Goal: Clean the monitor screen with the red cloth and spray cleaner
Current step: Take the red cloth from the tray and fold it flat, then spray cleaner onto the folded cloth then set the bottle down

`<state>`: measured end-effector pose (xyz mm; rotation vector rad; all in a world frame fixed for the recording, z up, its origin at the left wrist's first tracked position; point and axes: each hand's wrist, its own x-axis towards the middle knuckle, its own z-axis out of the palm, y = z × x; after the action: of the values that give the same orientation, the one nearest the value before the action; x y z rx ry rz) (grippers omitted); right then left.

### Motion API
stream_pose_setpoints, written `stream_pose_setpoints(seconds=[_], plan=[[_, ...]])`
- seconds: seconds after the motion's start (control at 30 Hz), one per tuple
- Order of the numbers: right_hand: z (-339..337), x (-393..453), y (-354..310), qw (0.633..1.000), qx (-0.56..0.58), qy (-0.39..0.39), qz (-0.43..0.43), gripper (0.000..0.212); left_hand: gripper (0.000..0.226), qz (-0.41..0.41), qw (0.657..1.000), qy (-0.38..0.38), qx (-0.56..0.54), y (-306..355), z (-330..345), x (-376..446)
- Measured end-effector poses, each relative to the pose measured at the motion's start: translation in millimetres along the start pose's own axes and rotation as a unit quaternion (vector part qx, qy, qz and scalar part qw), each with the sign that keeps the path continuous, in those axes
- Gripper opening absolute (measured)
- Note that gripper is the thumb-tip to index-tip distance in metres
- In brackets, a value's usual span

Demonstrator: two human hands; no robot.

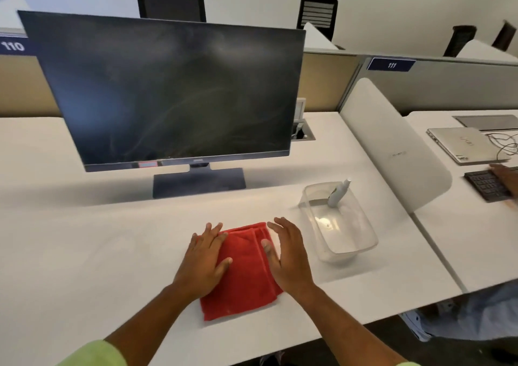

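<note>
Your left hand (206, 262) lies flat on the left part of the folded red cloth (246, 276), fingers straight and slightly spread, thumb out across the fabric. Your right hand (288, 256) stands at the cloth's right edge, fingers straight and pointing away from you, thumb resting on the fabric; neither hand grips anything. The cloth lies on the white desk (84, 239), directly in front of you and nearer than the monitor (168, 91). The monitor stands upright on its dark base (199, 182), its screen off and marked with faint swirling streaks. To the right of the cloth, apart from it, sits a clear plastic tub (361, 249); the white spray bottle (339, 193) leans inside it against the far wall, its nozzle above the rim. A curved white divider (392, 147) separates your desk from the next one, where a closed laptop (465, 145) and a dark keyboard (486, 185) lie; another person's hand (506, 176) rests on the keyboard. Blue labels reading 110 (12, 46) and 111 (392, 65) mark the partitions behind, with chairs (171, 2) beyond them.
</note>
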<state>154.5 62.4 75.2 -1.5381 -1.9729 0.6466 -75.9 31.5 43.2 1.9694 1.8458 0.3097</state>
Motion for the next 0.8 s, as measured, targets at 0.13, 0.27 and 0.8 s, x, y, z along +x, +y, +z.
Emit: stream_pose_setpoints(seconds=[0.13,0.27,0.8], plan=[[-47.3,39.5,5.9,0.984,0.078,0.157,-0.011,0.038,0.063,0.011,0.997,-0.008,-0.077,43.5,-1.3,42.3],[-88.5,84.6,45.0,0.964,0.098,0.225,0.101,0.048,0.067,0.043,0.994,-0.007,-0.1,99.4,13.2,84.2],[-135.1,143.4,138.5,0.966,0.063,0.201,0.151,0.016,0.076,0.013,0.993,-0.011,-0.117,197.4,35.1,137.7]])
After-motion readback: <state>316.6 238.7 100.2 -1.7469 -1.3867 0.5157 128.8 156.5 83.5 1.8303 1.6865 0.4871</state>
